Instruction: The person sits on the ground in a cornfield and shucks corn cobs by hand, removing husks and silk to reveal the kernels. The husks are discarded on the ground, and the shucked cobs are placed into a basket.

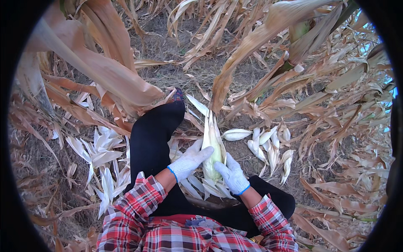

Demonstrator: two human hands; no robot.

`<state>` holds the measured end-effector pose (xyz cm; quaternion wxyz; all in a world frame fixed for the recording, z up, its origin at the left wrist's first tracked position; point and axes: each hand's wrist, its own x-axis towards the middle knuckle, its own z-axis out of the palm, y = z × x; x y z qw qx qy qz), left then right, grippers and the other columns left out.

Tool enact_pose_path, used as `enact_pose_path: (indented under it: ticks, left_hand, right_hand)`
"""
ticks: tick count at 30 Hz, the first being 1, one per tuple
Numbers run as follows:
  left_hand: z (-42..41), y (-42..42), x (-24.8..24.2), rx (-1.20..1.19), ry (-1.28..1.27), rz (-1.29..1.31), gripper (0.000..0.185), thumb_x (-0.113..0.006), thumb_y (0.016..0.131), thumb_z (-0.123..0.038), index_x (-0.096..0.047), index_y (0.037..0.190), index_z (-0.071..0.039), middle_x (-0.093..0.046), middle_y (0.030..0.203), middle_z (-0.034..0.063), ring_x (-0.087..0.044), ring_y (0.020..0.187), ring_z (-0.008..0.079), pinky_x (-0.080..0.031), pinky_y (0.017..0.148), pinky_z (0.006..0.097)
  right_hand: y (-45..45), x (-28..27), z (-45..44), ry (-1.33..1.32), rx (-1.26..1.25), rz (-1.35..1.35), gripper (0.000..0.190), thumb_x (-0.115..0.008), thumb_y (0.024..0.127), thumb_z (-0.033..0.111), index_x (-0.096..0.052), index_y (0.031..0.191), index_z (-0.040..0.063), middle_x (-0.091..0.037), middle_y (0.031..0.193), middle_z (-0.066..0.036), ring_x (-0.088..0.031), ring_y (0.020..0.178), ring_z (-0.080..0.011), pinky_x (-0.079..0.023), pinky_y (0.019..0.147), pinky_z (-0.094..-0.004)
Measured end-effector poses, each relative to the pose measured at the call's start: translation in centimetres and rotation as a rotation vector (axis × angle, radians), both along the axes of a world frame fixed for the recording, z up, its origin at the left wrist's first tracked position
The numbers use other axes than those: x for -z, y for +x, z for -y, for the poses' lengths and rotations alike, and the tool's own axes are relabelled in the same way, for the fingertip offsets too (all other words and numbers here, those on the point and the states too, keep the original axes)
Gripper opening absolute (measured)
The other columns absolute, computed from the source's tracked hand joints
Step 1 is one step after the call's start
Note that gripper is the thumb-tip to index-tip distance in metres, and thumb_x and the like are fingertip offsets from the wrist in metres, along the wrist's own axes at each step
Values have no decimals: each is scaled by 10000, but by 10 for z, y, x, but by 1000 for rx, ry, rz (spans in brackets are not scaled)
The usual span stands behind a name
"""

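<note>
An ear of corn in pale green-white husk (213, 159) is held upright between my two hands, over my lap. My left hand (190, 159), in a white knit glove with a blue cuff edge, grips its left side, the thumb lying across the husk. On the lower right side is my right hand (232, 174), gloved alike, its thumb on the husk and its fingers partly hidden behind. The husk's dry tips point away from me, with one pale leaf (197, 105) sticking out to the left. Loose husk leaves (217, 188) lie beneath the ear's base.
Stripped pale husks (108, 154) are heaped left of my bent leg. Several husked ears or husk pieces (272, 145) lie on the soil at the right, near one pale husk-covered piece (236, 134). Dry corn stalks (292, 64) and broad leaves (104, 75) hang close on both sides.
</note>
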<state>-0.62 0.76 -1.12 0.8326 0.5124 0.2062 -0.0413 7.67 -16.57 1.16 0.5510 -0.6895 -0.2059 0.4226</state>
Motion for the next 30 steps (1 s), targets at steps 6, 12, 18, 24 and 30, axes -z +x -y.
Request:
enact_pose_path:
  ticks: [6, 12, 18, 24, 30]
  left_hand:
    - [11, -5, 11, -19, -262, 27, 624, -741, 894, -269, -448, 1384, -19, -623, 1242, 114, -614, 1149, 232, -507, 1000, 397]
    - [9, -8, 12, -229, -710, -100, 562, -679, 936, -241, -443, 1393, -16, -590, 1284, 124, -590, 1199, 272, -472, 1053, 466]
    - [11, -9, 23, -175, -626, -58, 512, -688, 908, -241, -490, 1335, -39, -601, 1247, 124, -619, 1143, 289, -506, 1011, 485]
    - [2, -10, 18, -206, -570, -59, 490, -702, 897, -280, -507, 1287, -58, -625, 1166, 128, -645, 1076, 287, -538, 962, 480]
    - [-5, -8, 21, -290, -597, -41, 429, -597, 992, -386, -523, 1279, -76, -628, 1146, 122, -646, 1047, 263, -544, 923, 474]
  right_hand:
    - [-9, 16, 13, 12, 167, 6, 353, -537, 1025, 184, -576, 1290, -45, -659, 1162, -102, -598, 1052, -135, -482, 938, -294]
    - [-1, -13, 0, 296, 577, -445, 293, -536, 1037, 268, -611, 1109, -5, -640, 855, -58, -626, 798, -179, -523, 774, -338]
    - [11, -1, 12, 247, 416, -601, 281, -526, 1046, 302, -601, 1027, 32, -382, 634, 53, -365, 558, -101, -358, 547, -280]
    - [10, -13, 17, 38, 102, -758, 280, -585, 1005, 324, -616, 957, 49, -416, 617, 48, -361, 488, -80, -346, 472, -262]
    - [17, 20, 24, -755, -470, 719, 490, -707, 878, 399, -601, 1215, 59, -649, 969, -115, -636, 875, -252, -514, 760, -394]
